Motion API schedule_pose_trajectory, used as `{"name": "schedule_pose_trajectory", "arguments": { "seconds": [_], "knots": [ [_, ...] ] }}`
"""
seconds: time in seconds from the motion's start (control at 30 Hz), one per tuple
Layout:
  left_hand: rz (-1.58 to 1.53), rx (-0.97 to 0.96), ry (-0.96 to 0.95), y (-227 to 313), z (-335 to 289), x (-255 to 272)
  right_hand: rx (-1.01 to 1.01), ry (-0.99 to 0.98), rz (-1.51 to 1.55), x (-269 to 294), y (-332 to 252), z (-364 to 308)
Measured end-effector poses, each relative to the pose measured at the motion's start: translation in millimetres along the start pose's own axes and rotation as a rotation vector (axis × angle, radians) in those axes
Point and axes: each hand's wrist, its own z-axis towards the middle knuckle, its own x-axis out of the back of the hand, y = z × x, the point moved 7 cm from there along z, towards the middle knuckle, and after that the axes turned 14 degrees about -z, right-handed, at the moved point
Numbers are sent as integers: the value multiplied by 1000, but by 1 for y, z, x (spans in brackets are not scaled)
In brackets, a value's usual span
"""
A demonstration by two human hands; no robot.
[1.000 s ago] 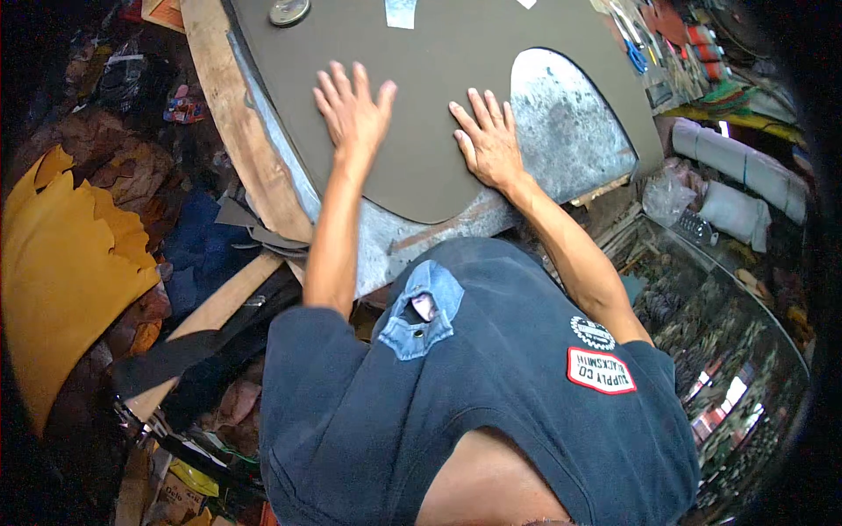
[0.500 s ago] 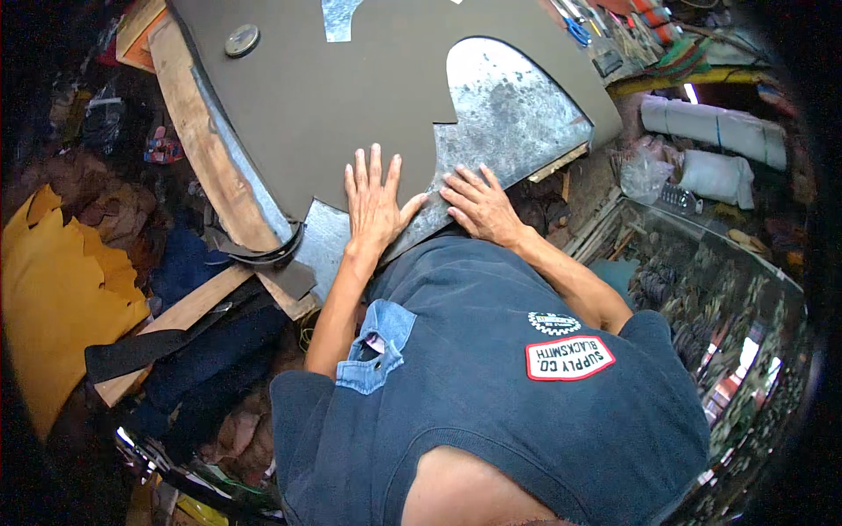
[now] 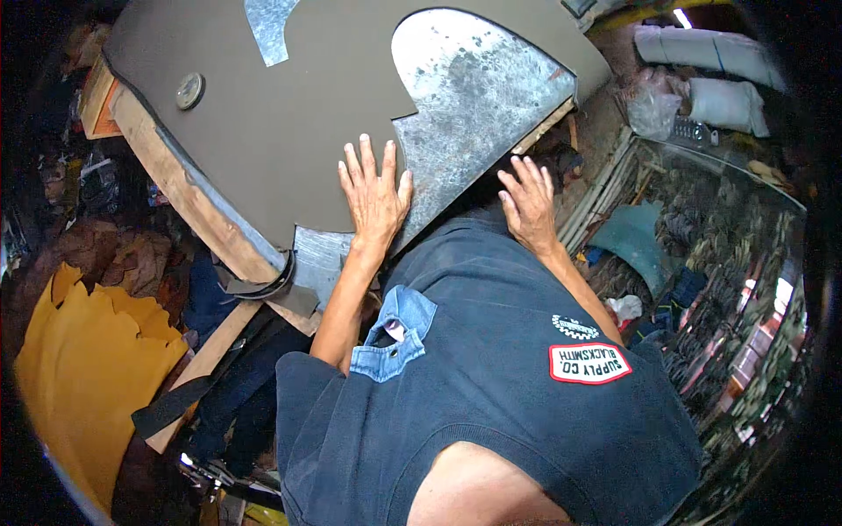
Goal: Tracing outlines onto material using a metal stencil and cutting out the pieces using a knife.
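Note:
My left hand (image 3: 375, 195) lies flat with spread fingers on a dark grey-brown sheet (image 3: 289, 131), close to the sheet's cut edge. That sheet covers most of the worktable, and along its cut outline the bare metal surface (image 3: 478, 96) shows, spotted with dark stains. Just off the front edge of the table hangs my right hand (image 3: 531, 206), its fingers apart and nothing in them. A small round tin-like disc (image 3: 189, 90) sits on the sheet at the far left. Further back, a curved cut-out (image 3: 272, 31) bares more metal.
Along the table's left side runs a wooden edge board (image 3: 189, 197). A yellow hide-like piece (image 3: 96, 377) hangs at the lower left, near a wooden plank (image 3: 206, 373). White wrapped rolls (image 3: 702, 53) lie at the far right, above a clear-sided bin (image 3: 719, 263).
My right hand has lifted off the metal and moved right, past the table's front edge. The left hand stays on the sheet. The whole view has shifted and turned slightly.

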Motion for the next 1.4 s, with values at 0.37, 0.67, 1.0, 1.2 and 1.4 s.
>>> {"name": "schedule_pose_trajectory", "arguments": {
  "seconds": [0.37, 0.67, 1.0, 1.2, 1.4],
  "knots": [
    [6, 167, -75, 3, 24, -10, 133, -31, 151, -16, 28, 86],
    [229, 411, 18, -9, 58, -14, 60, 230, 71, -17, 167, 240],
    [244, 423, -1, -3, 68, -12, -296, -265, -256, -72, 363, 424],
    [246, 415, -12, -5, 69, -12, -113, -365, -305, -87, 354, 402],
    [251, 406, -10, -5, 68, -13, -135, -233, -238, -74, 339, 393]
  ]
}}
